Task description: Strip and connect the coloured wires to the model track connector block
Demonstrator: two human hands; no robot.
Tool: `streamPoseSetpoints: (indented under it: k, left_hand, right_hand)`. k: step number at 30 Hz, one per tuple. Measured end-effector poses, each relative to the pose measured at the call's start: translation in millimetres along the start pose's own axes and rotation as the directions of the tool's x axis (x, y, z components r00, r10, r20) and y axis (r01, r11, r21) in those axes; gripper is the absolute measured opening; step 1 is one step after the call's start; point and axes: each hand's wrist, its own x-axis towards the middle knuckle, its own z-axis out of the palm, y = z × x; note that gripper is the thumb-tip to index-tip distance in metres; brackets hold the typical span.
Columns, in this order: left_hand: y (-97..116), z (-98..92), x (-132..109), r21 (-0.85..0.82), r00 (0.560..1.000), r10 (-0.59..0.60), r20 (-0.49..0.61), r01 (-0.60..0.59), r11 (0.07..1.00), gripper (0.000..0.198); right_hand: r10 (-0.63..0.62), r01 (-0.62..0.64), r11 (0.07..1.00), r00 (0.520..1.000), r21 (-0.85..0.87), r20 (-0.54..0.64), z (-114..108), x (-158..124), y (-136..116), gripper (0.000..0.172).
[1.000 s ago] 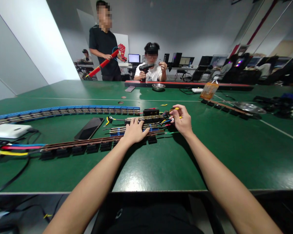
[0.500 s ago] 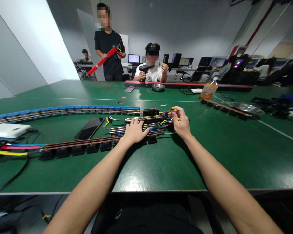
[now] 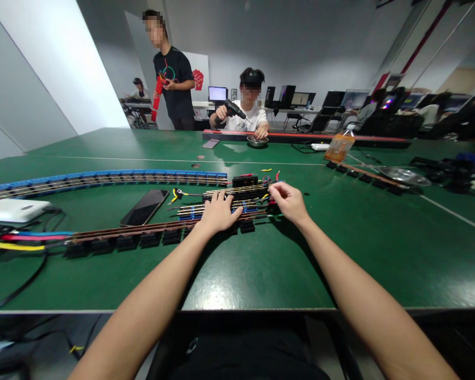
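The bare left hand (image 3: 220, 214), fingers apart, lies flat upon short blue plastic strips with brass-coloured rods (image 3: 190, 212), probably to steady them. To its right, the bare right hand (image 3: 291, 202) bends its fingers beside thin multicoloured wires (image 3: 265, 198); whether it pinches one, I cannot tell.

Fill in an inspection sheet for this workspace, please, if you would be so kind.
Surface: green table, glare near its front edge.
Work pieces: short metal strips side by side; long brown strip in front, blue strip farther back.
Clutter: phone, white box, drink bottle.
Hands: left hand rests spread on the strips; right hand is at the wire ends, its grip unclear.
Cables: coloured wires at the brown strip's left end; black cable nearby.
Surroundings: seated person across the table with a drill; standing person holding a red bar.
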Motion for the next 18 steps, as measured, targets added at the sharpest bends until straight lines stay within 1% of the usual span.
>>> streamPoseSetpoints:
  k: [2, 3, 5, 9, 13, 16, 18]
  left_hand:
    - [0, -0.1, 0, -0.006, 1.0, 0.001, -0.003, -0.001, 1.0, 0.059]
    - [0, -0.2, 0, -0.008, 1.0, 0.0, -0.004, 0.0, 1.0, 0.059]
    - [1, -0.3, 0, -0.008, 1.0, -0.001, -0.007, 0.001, 1.0, 0.059]
    - [1, -0.5, 0, -0.008, 1.0, -0.007, -0.003, 0.007, 1.0, 0.059]
    - [2, -0.9, 0, -0.006, 1.0, -0.016, -0.005, 0.016, 1.0, 0.061]
    - [2, -1.4, 0, -0.01, 1.0, -0.014, -0.005, 0.014, 1.0, 0.061]
    - [2, -1.5, 0, -0.006, 1.0, -0.015, -0.001, 0.015, 1.0, 0.061]
  right_hand:
    - [-0.058, 0.076, 0.985, 0.992, -0.156, 0.113, 4, -6, -4, 0.023]
    - [-0.079, 0.111, 0.97, 0.985, -0.217, 0.152, 5, -8, -5, 0.019]
    - [-0.105, 0.159, 0.94, 0.977, -0.301, 0.187, 7, -10, -7, 0.018]
    - [-0.103, 0.185, 0.904, 0.969, -0.385, 0.224, 4, -10, -6, 0.015]
    - [-0.095, 0.253, 0.852, 0.935, -0.458, 0.341, -1, -10, -7, 0.01]
    - [-0.108, 0.302, 0.818, 0.917, -0.49, 0.384, -5, -9, -10, 0.008]
    - [-0.115, 0.358, 0.771, 0.891, -0.526, 0.439, -7, -8, -13, 0.008]
